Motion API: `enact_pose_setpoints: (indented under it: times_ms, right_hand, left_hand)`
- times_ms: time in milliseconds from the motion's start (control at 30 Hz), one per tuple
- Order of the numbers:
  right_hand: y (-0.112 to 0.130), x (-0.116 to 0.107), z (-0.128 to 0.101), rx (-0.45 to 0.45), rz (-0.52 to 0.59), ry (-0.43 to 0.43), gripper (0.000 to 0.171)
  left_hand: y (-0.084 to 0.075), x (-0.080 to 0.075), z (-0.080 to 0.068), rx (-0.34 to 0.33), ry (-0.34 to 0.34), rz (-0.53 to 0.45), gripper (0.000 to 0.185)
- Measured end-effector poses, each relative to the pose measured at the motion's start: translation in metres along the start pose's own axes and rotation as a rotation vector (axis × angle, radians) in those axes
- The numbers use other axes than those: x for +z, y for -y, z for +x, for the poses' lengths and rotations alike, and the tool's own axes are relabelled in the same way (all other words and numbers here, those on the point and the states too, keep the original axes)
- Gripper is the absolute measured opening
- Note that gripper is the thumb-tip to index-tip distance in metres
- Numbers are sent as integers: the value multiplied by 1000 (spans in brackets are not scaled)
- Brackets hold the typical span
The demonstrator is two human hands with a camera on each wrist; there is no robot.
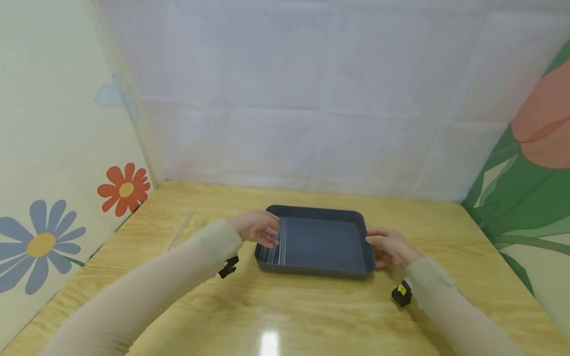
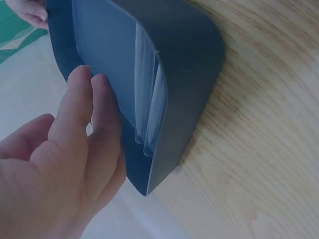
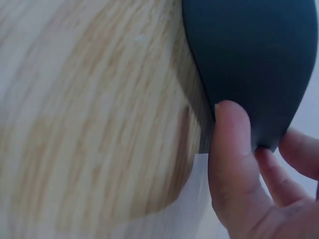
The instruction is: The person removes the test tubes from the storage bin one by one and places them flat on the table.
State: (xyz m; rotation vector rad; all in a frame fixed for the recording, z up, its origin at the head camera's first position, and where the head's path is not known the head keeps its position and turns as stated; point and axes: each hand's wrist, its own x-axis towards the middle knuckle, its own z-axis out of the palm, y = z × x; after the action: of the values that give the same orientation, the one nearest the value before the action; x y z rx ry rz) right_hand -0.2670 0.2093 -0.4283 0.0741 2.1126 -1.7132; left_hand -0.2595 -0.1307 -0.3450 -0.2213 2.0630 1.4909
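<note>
A dark blue-grey rectangular tray lies on the wooden table. Clear, slender tubes with rounded ends lie inside it along its left wall. My left hand hovers over the tray's left end, its fingers loosely bent, nothing between them. In the left wrist view those fingertips overlap the tray's inside, beside the tubes. On the opposite side, my right hand holds the tray's right wall. Its thumb lies against the outer face, with the other fingers bent around the edge.
Another clear, thin piece lies on the table left of the tray, partly behind the left sleeve. A white sheet hangs behind the table. Flower-printed cloths stand at the left and right.
</note>
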Motion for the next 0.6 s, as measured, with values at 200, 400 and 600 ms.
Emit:
enact_pose_setpoints:
  times_ms: [200,400,600]
  right_hand:
    - [1,-2,0,5,-15,-8,49]
    - [-1,-2,-1,16,1,-12,48]
    - [0,0,0,10,14,-15,49]
  left_hand:
    - [-7,8,5,-82,-26,25,48]
    - [-2,14,39,-151,-37,29,54]
    - [41,-1,136,-171,-59,107,53]
